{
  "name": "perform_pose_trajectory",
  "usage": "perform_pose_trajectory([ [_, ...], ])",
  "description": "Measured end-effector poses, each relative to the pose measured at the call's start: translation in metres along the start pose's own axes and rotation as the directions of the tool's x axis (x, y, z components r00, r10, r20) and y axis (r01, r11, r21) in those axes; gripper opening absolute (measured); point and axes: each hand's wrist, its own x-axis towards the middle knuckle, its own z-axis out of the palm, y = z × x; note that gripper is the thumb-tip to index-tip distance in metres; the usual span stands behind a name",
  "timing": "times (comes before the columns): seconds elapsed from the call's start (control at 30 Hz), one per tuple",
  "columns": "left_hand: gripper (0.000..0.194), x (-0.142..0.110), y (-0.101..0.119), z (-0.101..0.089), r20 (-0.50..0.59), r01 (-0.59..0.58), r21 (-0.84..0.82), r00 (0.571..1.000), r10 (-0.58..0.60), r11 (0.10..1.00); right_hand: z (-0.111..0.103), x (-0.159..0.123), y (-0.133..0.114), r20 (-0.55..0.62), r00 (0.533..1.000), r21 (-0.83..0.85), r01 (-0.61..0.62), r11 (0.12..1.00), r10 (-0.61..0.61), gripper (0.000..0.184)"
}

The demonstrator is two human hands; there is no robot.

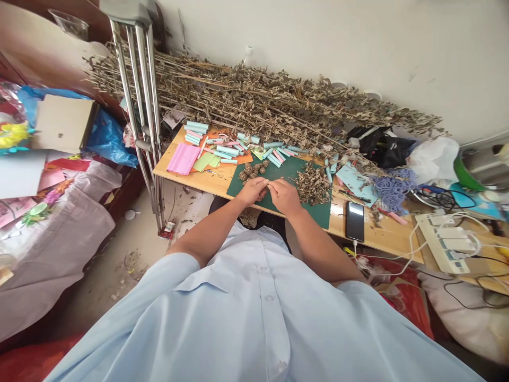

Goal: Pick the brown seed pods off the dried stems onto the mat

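Observation:
Close together at the front edge of the green mat (320,216), my left hand (253,192) and my right hand (284,196) meet with fingertips pinched. Whatever sits between the fingers is too small and covered to make out. Just beyond my left hand lies a cluster of brown, crumbly-looking balls (253,170). To the right of my right hand is a heap of dried leaves (312,184) on the mat. Several pale blue and pink paper rolls (226,150) lie behind, along with pink paper sheets (183,158).
Long bundles of dried stalks (246,93) run along the wall. A metal crutch (145,101) stands at the table's left end. On the right are a plugged-in phone (355,220), purple cord (393,185) and a power strip (443,244) with trailing cables.

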Motion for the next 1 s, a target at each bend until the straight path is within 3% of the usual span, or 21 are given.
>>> perform_pose_trajectory([
  [0.23, 0.043, 0.0, -0.006, 0.002, -0.139, -0.07, 0.066, 0.987, 0.079, 0.995, 0.004, 0.001, -0.014, -0.048, 0.996, -0.022, -0.069, 0.997, 0.068, 0.027],
  [0.43, 0.043, 0.001, -0.006, 0.005, -0.188, -0.083, 0.175, 0.975, 0.116, 0.981, 0.009, 0.005, -0.018, -0.08, 0.983, -0.104, -0.173, 0.979, 0.165, 0.024],
  [0.6, 0.045, 0.001, -0.004, 0.006, -0.191, -0.08, 0.224, 0.974, 0.124, 0.971, 0.016, 0.007, -0.018, -0.136, 0.932, 0.104, -0.324, 0.94, 0.336, 0.018],
  [0.67, 0.046, 0.0, -0.003, 0.006, -0.182, -0.074, 0.225, 0.976, 0.116, 0.972, 0.02, 0.008, -0.019, -0.103, 0.871, 0.304, -0.433, 0.849, 0.481, 0.018],
  [0.73, 0.044, -0.001, -0.001, 0.007, -0.175, -0.067, 0.205, 0.979, 0.104, 0.976, 0.025, 0.008, -0.018, -0.003, 0.785, 0.512, -0.531, 0.675, 0.619, 0.02],
  [0.8, 0.043, -0.002, -0.001, 0.008, -0.171, -0.058, 0.173, 0.981, 0.088, 0.983, 0.028, 0.009, -0.018, 0.099, 0.716, 0.633, -0.581, 0.512, 0.691, 0.023],
  [0.83, 0.042, -0.002, 0.0, 0.008, -0.172, -0.054, 0.16, 0.982, 0.082, 0.986, 0.029, 0.009, -0.018, 0.121, 0.704, 0.65, -0.589, 0.48, 0.7, 0.024],
  [0.9, 0.043, -0.002, -0.001, 0.008, -0.177, -0.052, 0.158, 0.981, 0.08, 0.986, 0.026, 0.008, -0.017, 0.082, 0.747, 0.599, -0.566, 0.567, 0.659, 0.025],
  [1.0, 0.046, -0.003, -0.002, 0.008, -0.176, -0.07, 0.174, 0.979, 0.101, 0.982, 0.016, 0.005, -0.016, -0.053, 0.909, 0.314, -0.378, 0.871, 0.414, 0.025],
])
